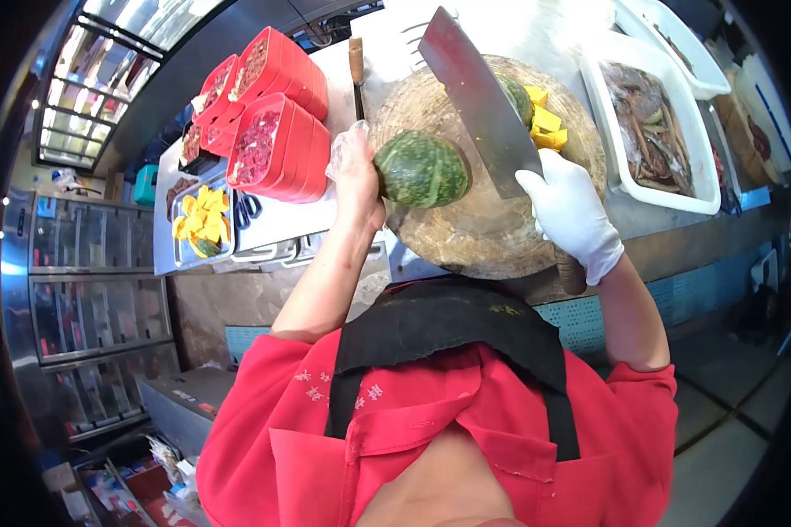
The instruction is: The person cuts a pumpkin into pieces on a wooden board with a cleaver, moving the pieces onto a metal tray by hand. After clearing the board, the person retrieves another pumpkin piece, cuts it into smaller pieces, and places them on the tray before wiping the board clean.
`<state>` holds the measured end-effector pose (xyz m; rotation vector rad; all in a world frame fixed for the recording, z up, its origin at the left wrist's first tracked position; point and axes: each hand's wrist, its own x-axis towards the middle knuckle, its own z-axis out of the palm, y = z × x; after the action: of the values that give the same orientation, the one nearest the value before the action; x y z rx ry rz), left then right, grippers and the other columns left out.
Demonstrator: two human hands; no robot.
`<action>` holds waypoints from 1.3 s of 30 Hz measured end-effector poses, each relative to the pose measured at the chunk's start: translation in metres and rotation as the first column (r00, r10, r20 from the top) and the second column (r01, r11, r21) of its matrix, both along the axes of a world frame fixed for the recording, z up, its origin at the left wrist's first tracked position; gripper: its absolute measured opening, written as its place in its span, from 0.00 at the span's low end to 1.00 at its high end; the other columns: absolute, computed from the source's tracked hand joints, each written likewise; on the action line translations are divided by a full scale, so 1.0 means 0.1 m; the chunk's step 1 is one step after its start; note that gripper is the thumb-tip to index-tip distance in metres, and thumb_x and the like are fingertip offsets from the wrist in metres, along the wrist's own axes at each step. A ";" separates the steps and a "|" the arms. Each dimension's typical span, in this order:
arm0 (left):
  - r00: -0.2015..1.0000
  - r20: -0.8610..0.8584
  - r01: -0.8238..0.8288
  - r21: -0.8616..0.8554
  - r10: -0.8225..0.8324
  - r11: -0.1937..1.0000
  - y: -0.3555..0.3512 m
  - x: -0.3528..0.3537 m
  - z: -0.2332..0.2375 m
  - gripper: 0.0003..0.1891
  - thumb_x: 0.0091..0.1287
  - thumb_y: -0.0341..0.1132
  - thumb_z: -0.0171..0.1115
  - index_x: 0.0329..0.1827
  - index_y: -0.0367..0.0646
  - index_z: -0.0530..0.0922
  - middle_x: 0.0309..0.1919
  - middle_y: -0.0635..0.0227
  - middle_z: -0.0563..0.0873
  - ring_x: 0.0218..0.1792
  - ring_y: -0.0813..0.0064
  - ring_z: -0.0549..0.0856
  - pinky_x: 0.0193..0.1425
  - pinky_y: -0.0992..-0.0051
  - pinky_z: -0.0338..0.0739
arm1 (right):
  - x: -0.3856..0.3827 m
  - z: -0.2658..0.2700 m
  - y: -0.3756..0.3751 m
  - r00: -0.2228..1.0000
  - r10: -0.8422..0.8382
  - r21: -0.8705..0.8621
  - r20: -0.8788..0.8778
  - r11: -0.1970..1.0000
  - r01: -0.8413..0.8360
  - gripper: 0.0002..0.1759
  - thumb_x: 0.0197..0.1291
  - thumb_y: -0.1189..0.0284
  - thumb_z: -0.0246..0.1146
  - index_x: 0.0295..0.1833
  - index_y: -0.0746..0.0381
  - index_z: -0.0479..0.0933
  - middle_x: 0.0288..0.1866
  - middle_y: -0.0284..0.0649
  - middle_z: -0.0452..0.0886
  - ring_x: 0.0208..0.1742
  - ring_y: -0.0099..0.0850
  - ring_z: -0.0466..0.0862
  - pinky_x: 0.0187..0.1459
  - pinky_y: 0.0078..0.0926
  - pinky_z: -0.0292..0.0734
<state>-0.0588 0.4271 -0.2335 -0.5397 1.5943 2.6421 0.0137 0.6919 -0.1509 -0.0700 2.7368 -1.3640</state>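
Observation:
A round wooden chopping block lies in front of me. My right hand, in a white glove, grips the handle of a large cleaver, its broad blade tilted up and leftward over the block. My left hand is against the left side of a dark green pumpkin and holds it at the block's left part; clear plastic shows about the fingers, which are partly hidden. Behind the blade are yellow pumpkin chunks and another green pumpkin piece, partly covered by the cleaver.
Red tubs of meat stand at the left. A tray of cut pumpkin sits near the counter's left end. A wooden-handled tool lies behind my left hand. At right is a white bin holding what looks like seafood.

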 end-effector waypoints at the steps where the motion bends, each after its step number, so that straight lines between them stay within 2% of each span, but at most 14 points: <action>1: 0.993 -0.023 0.113 -0.130 -0.117 0.985 0.09 0.12 0.22 0.19 0.75 0.47 0.55 0.58 0.41 0.74 0.43 0.64 0.84 0.43 0.75 0.83 0.49 0.72 0.78 | 0.02 0.02 -0.03 1.000 0.013 -0.019 -0.014 1.000 -0.013 0.14 0.66 0.67 0.58 0.46 0.69 0.76 0.39 0.57 0.82 0.44 0.55 0.81 0.45 0.43 0.76; 2: 0.994 -0.025 0.106 -0.115 -0.109 0.988 0.10 0.20 0.18 0.19 0.75 0.47 0.55 0.58 0.41 0.74 0.43 0.64 0.84 0.43 0.75 0.83 0.49 0.72 0.78 | 0.04 0.01 -0.06 1.000 0.020 -0.004 -0.014 1.000 -0.020 0.14 0.66 0.67 0.58 0.46 0.69 0.76 0.39 0.57 0.82 0.44 0.55 0.81 0.45 0.43 0.76; 4: 0.859 -0.317 -0.111 -0.881 -0.401 0.460 0.12 0.29 0.10 0.21 0.71 0.44 0.61 0.59 0.39 0.71 0.41 0.63 0.84 0.41 0.76 0.83 0.49 0.70 0.78 | 0.06 -0.08 -0.11 0.999 0.047 -0.078 0.020 0.996 -0.045 0.14 0.66 0.67 0.59 0.45 0.69 0.75 0.38 0.57 0.82 0.43 0.55 0.82 0.44 0.43 0.76; 5: 0.856 -0.290 -0.135 -0.924 -0.427 0.358 0.11 0.32 0.15 0.22 0.68 0.41 0.66 0.56 0.35 0.71 0.39 0.63 0.84 0.40 0.75 0.84 0.46 0.70 0.79 | 0.03 -0.12 -0.17 0.999 0.027 -0.019 0.021 0.999 -0.027 0.14 0.65 0.67 0.59 0.44 0.70 0.75 0.35 0.56 0.81 0.41 0.55 0.82 0.43 0.43 0.76; 6: 0.854 -0.296 -0.136 -0.921 -0.427 0.366 0.09 0.28 0.12 0.22 0.68 0.41 0.66 0.56 0.35 0.71 0.39 0.63 0.84 0.40 0.75 0.84 0.46 0.70 0.79 | 0.02 -0.08 -0.20 1.000 0.024 -0.010 0.019 1.000 -0.024 0.14 0.65 0.67 0.59 0.44 0.70 0.75 0.35 0.56 0.81 0.41 0.55 0.82 0.43 0.43 0.76; 8: 0.961 0.059 0.278 -0.248 -0.272 0.928 0.05 0.17 0.08 0.21 0.70 0.40 0.64 0.55 0.33 0.72 0.42 0.58 0.86 0.44 0.69 0.86 0.46 0.71 0.80 | 0.00 0.04 -0.26 0.979 0.001 -0.115 0.206 0.993 0.023 0.14 0.64 0.68 0.60 0.43 0.70 0.74 0.33 0.58 0.80 0.38 0.55 0.81 0.40 0.42 0.76; 13: 0.978 0.040 0.166 0.433 -0.203 0.886 0.07 0.26 0.16 0.18 0.72 0.35 0.59 0.59 0.35 0.69 0.42 0.62 0.83 0.42 0.67 0.85 0.50 0.61 0.84 | 0.05 0.06 -0.24 0.989 0.048 0.063 -0.142 0.997 -0.039 0.13 0.64 0.68 0.60 0.41 0.71 0.73 0.28 0.59 0.78 0.34 0.55 0.81 0.35 0.44 0.75; 25: 0.953 0.139 0.295 -0.223 -0.270 0.929 0.13 0.48 0.14 0.39 0.66 0.40 0.69 0.73 0.39 0.55 0.34 0.69 0.80 0.26 0.82 0.78 0.32 0.78 0.76 | -0.11 0.51 -0.29 0.989 0.021 0.067 -0.143 0.998 -0.011 0.12 0.64 0.69 0.59 0.40 0.69 0.75 0.30 0.58 0.78 0.35 0.56 0.79 0.37 0.43 0.74; 29: 0.965 0.106 0.261 -0.316 -0.239 0.912 0.14 0.50 0.03 0.38 0.65 0.41 0.69 0.72 0.38 0.58 0.31 0.70 0.79 0.25 0.83 0.75 0.29 0.81 0.71 | -0.23 1.08 -0.17 0.529 0.383 0.566 -0.757 0.789 0.238 0.18 0.53 0.78 0.59 0.52 0.63 0.79 0.45 0.51 0.80 0.40 0.50 0.79 0.40 0.44 0.76; 32: 0.981 0.050 0.195 -0.363 -0.190 0.911 0.13 0.54 -0.03 0.35 0.66 0.41 0.69 0.69 0.37 0.61 0.28 0.72 0.77 0.24 0.85 0.74 0.27 0.82 0.67 | -0.17 1.08 -0.24 0.593 0.428 0.640 -0.682 0.741 0.201 0.20 0.53 0.79 0.58 0.53 0.62 0.78 0.46 0.52 0.79 0.39 0.50 0.80 0.41 0.45 0.76; 33: 0.982 0.044 0.187 -0.409 -0.185 0.893 0.11 0.55 -0.08 0.34 0.66 0.41 0.69 0.68 0.37 0.62 0.27 0.73 0.76 0.24 0.85 0.73 0.26 0.82 0.66 | -0.19 0.78 -0.35 0.623 0.417 0.568 -0.662 0.821 0.055 0.04 0.57 0.77 0.60 0.38 0.65 0.76 0.26 0.43 0.78 0.23 0.37 0.79 0.29 0.35 0.74; 34: 0.985 0.021 0.163 -0.451 -0.172 0.877 0.10 0.52 -0.09 0.32 0.66 0.40 0.69 0.67 0.37 0.63 0.26 0.74 0.75 0.24 0.86 0.72 0.25 0.83 0.65 | -0.14 0.37 -0.39 0.739 0.578 0.771 -0.346 0.624 -0.127 0.07 0.58 0.73 0.61 0.35 0.66 0.73 0.23 0.48 0.78 0.30 0.47 0.82 0.35 0.43 0.75; 35: 0.987 0.016 0.151 -0.444 -0.161 0.883 0.11 0.56 -0.07 0.32 0.66 0.40 0.69 0.67 0.37 0.63 0.26 0.74 0.75 0.24 0.86 0.72 0.25 0.83 0.65 | -0.15 -0.05 -0.47 0.954 0.301 0.556 -0.003 0.793 -0.249 0.12 0.60 0.68 0.63 0.37 0.67 0.73 0.28 0.55 0.80 0.36 0.54 0.82 0.39 0.48 0.75; 39: 0.979 0.021 0.191 -0.466 -0.205 0.864 0.03 0.62 -0.09 0.32 0.64 0.41 0.71 0.64 0.34 0.65 0.26 0.73 0.76 0.26 0.85 0.74 0.30 0.81 0.69 | -0.16 -0.54 -0.27 0.887 0.446 0.526 -0.121 0.787 -0.323 0.14 0.62 0.65 0.62 0.38 0.67 0.75 0.30 0.55 0.80 0.34 0.55 0.81 0.40 0.45 0.77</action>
<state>0.0030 0.4299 -0.2422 -0.3147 2.1770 2.1242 -0.0021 0.6644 -0.2050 -0.7649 2.9366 -0.5534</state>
